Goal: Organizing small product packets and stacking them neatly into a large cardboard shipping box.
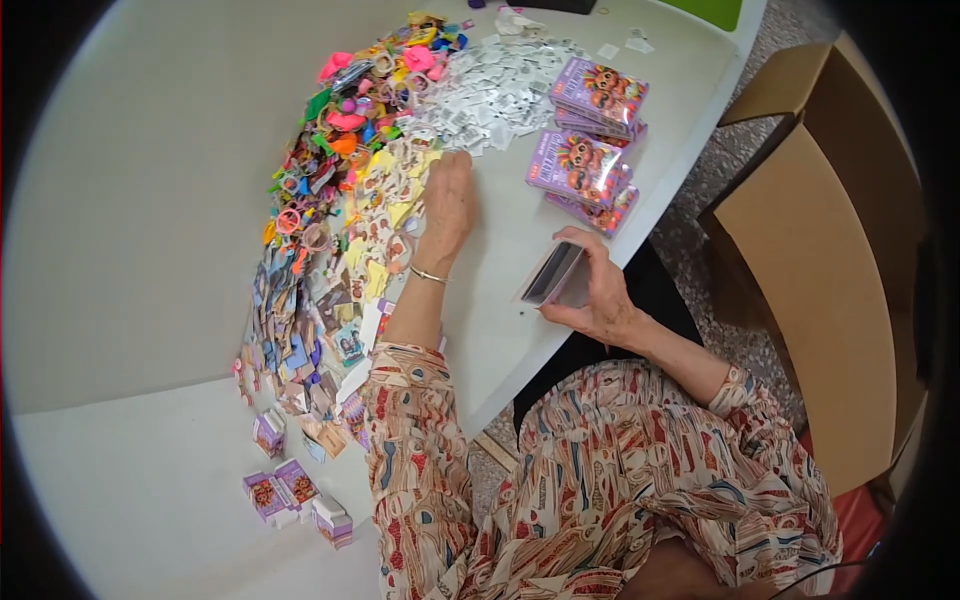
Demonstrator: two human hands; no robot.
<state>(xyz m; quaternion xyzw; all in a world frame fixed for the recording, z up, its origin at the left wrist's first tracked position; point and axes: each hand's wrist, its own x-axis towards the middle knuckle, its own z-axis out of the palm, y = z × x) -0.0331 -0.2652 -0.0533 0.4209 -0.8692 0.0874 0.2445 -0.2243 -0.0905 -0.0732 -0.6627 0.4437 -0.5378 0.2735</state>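
Observation:
In my right hand (595, 295) is a small open box (553, 273), gripped by its sides with thumb and fingers. Its dark opening faces left, and it is tilted above the table edge. My left hand (450, 195) reaches to the edge of a pile of yellow and white printed paper pieces (385, 210). The fingers there are bent down and pressed together; whatever they pinch, if anything, is hidden. Just beyond that hand spreads a heap of small white packets (495, 90). Purple printed boxes (580, 165) are stacked to the right of it.
A long mound of colourful small plastic trinkets (345, 120) lines the far left of the white table (500, 370). Folded card pieces (285, 310) continue it nearer me. Several small purple boxes (290, 485) lie at lower left. An open cardboard carton (810, 270) stands at right.

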